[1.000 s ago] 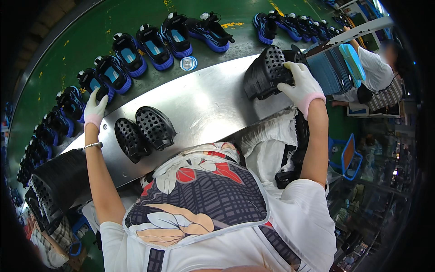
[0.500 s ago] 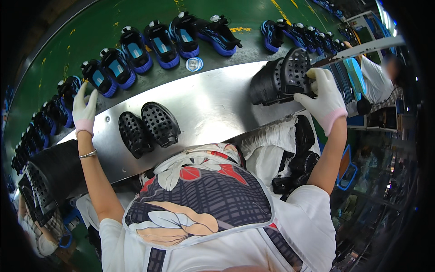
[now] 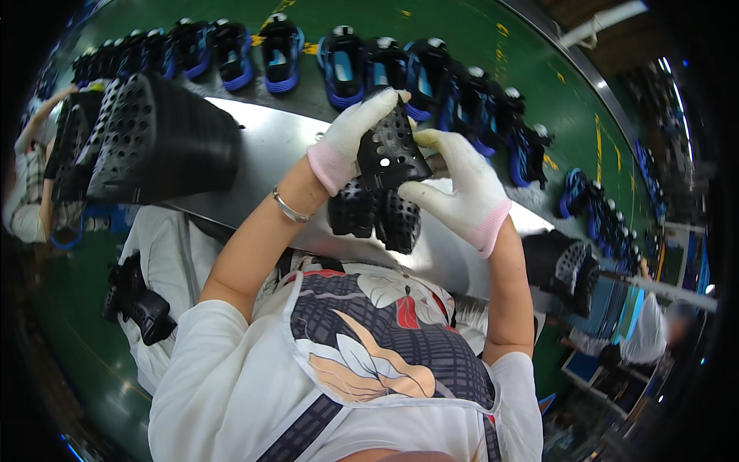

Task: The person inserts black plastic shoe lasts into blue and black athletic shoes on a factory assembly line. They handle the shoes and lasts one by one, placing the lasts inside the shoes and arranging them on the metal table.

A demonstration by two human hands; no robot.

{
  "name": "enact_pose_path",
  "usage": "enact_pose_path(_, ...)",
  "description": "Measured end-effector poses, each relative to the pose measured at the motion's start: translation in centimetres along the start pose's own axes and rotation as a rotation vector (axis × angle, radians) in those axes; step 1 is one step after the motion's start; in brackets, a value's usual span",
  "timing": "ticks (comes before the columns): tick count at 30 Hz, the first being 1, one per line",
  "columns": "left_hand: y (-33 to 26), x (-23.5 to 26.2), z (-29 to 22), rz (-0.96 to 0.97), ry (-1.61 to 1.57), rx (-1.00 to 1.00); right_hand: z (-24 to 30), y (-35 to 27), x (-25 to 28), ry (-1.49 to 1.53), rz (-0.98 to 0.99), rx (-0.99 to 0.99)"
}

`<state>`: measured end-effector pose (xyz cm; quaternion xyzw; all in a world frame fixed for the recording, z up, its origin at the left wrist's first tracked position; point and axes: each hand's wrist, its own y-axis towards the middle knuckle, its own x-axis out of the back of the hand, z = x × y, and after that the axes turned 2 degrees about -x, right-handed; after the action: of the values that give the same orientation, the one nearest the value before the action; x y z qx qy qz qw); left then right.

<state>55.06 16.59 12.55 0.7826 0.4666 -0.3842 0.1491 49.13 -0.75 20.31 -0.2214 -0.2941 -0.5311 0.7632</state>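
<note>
A: Left of the long, bare metal workbench: what stands there?

B: A stack of black perforated moulded shoe pieces, lying on its side on the bench's left end. Beyond the bench's far edge, a row of black-and-blue sandals runs along the green conveyor belt.

A: Pose of the left hand?

B: White knitted glove with pink cuff, silver bracelet at the wrist. The forearm rises from the lower edge over the bench's near edge; the fingers are curled round the left side and top of one black perforated shoe upper, gripping it.

A: And that upper's place?

B: Held raised above the bench's middle, between both hands. Directly under it, a pair of black perforated shoe uppers lies on the bench.

A: The right hand?

B: Same glove; fingers closed on the held upper's right and lower edge, elbow bent below the bench's near edge.
</note>
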Motion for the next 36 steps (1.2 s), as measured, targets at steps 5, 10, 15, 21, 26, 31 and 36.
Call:
enact_pose_path(5,-0.6,1.6,-1.5,-0.269,0.085,-0.344,2.2,3.3,-3.5,-0.086,0.019,-0.123)
enact_pose_path(10,0.1,2.2,-2.9,-0.458,0.4,-0.524,3.3,5.5,-4.8,-0.305,0.043,-0.163)
enact_pose_path(15,1.4,6.2,-3.6,-0.536,0.735,-0.439,2.8,10.4,-2.7,-0.593,0.19,-0.239)
enact_pose_path(21,1.7,8.9,-1.6,-0.383,1.203,-0.686,2.2,17.3,0.0,-0.7,0.446,-0.275)
enact_pose_path(26,2.7,9.3,-1.2,-0.444,1.457,-0.625,2.0,22.6,0.3,-0.787,0.492,-0.227)
enact_pose_path(31,3.4,8.8,-2.5,-0.439,1.626,-0.368,3.5,24.4,-4.5,-0.973,0.424,-0.282)
enact_pose_path(36,5.1,8.7,-3.4,-0.449,1.572,0.033,1.7,24.5,-8.1,-1.065,0.424,-0.276)
